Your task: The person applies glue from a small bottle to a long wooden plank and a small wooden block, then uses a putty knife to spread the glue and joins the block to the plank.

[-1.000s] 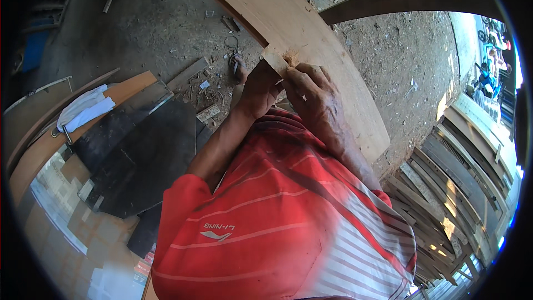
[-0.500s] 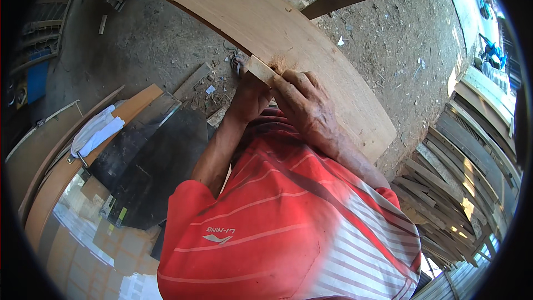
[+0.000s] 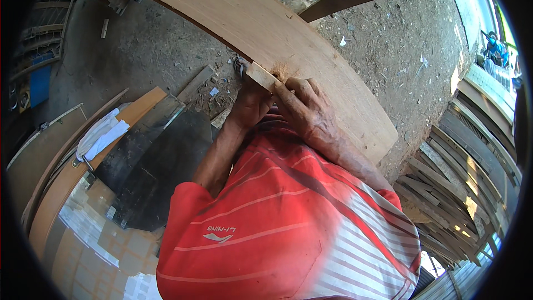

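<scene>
While the left hand (image 3: 252, 105) and right hand (image 3: 311, 114), fingers clamped together on a small block (image 3: 261, 76), press it against the plank (image 3: 266, 28), sanding seems underway, needing steady strokes next.

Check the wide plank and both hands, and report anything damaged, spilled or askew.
A small heap of sawdust lies on the wide plank, just above the small wood block both hands grip: left hand, right hand. Wood scraps litter the dirt floor. No damage shows.
</scene>
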A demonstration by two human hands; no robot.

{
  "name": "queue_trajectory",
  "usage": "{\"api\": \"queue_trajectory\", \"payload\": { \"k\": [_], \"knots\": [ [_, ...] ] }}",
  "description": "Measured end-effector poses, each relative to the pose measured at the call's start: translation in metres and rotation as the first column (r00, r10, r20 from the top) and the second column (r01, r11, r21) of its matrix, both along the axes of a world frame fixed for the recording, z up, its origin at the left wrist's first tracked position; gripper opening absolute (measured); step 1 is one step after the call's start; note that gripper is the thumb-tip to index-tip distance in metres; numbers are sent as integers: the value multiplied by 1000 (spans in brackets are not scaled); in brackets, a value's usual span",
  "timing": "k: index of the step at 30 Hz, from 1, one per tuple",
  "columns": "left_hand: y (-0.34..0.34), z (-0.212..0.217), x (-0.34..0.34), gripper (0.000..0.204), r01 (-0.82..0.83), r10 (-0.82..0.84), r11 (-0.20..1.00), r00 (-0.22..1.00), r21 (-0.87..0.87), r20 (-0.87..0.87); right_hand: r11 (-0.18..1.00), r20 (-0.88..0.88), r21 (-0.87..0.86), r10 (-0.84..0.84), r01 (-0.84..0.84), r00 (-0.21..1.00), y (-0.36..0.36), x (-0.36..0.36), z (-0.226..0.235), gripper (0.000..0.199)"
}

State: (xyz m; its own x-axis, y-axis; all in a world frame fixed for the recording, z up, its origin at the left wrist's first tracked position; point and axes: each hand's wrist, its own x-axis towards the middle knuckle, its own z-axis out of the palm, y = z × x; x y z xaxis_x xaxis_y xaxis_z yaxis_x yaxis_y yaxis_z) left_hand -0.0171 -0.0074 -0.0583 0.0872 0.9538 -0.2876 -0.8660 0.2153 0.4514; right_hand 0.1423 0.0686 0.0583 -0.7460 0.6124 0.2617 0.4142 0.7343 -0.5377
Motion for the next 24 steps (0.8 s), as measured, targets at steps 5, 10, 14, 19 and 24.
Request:
{"api": "queue_trajectory", "payload": {
  "k": [5,10,14,19,24],
  "knots": [
    [-3,-1,2,41,-22,23,1000,999,21,-39,1000,-10,-20,-14,14,1000,1,-2,2,43],
    [-5,3,2,35,-42,45,997,998,61,-44,999,-27,-35,-42,42,999,-1,-5,0,41],
    [-12,-2,5,30,-64,76,996,968,60,-237,997,-10,-81,-17,16,1000,-1,-4,1,44],
    [-9,30,-1,43,178,121,977,-20,116,-992,975,-10,-211,66,-67,998,3,2,10,54],
    [-17,19,5,46,156,110,983,-73,98,-991,979,12,-194,66,-62,998,2,8,0,53]
  ]
}}
